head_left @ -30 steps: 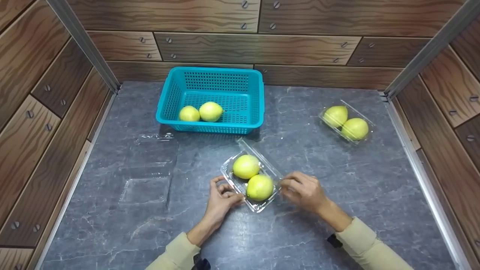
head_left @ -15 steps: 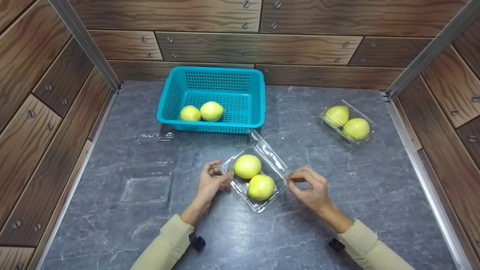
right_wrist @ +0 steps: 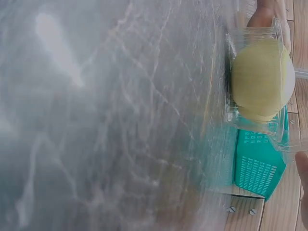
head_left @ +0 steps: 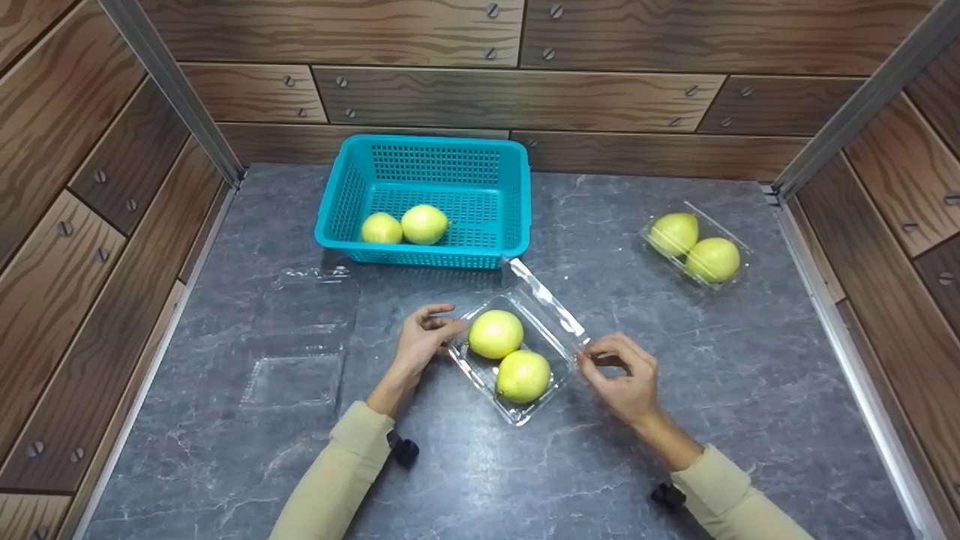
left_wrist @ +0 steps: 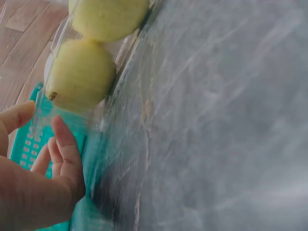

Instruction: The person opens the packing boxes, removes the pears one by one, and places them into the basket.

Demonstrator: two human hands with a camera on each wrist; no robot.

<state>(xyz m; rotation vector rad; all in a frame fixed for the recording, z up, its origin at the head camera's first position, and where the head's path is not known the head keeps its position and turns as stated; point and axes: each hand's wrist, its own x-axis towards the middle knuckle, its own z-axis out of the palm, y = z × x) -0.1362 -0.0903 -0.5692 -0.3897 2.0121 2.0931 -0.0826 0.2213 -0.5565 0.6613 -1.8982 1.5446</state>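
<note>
A clear plastic clamshell box (head_left: 491, 401) holding two round yellow-green pears (head_left: 496, 334) lies mid-table, its lid (head_left: 549, 297) raised on the right side. At the box's left corner, my left hand (head_left: 420, 343) holds the rim between thumb and fingers; the left wrist view shows the thumb (left_wrist: 19, 115) and fingers (left_wrist: 67, 149) on either side of clear plastic. My right hand (head_left: 624, 375) pinches the near end of the lid's edge. Only a fingertip (right_wrist: 303, 168) of that hand shows in the right wrist view, by the lid.
Behind the box stands a teal basket (head_left: 517, 202) with two more pears (head_left: 424, 225). Another clear box (head_left: 705, 283) with two pears sits at the back right. An open, flat-lying clear clamshell (head_left: 292, 379) is at the left. Wood-patterned walls enclose the table.
The lid has swung up and outward to the right, with my right hand moving slightly along with it. My left hand has shifted from the box's near-left side up to its left corner.
</note>
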